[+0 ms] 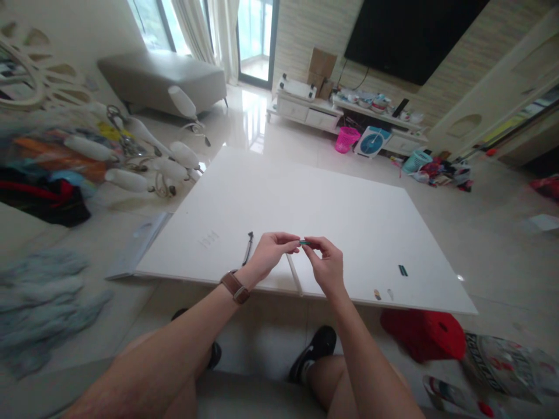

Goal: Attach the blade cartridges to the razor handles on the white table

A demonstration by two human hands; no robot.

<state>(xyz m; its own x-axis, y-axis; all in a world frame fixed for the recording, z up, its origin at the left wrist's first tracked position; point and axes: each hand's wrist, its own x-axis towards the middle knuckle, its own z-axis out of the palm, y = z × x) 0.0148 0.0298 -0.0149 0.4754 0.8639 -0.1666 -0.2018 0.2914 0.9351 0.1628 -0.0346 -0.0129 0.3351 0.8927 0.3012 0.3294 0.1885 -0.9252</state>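
My left hand [271,252] and my right hand [326,263] meet above the near edge of a large white board [305,198] lying on the floor. Both pinch a small green piece [304,242] between their fingertips. A brown watch strap [234,287] is on my left wrist. On the board lie a thin dark tool [248,247] left of my hands, a white strip [294,273] under them, and another small green piece [402,270] to the right.
A chandelier with white glass shades [144,157] lies at the left beside piled clothes. A red object [425,333] sits at the board's near right corner. A TV stand [345,113], pink basket [347,139] and fan [372,141] stand beyond.
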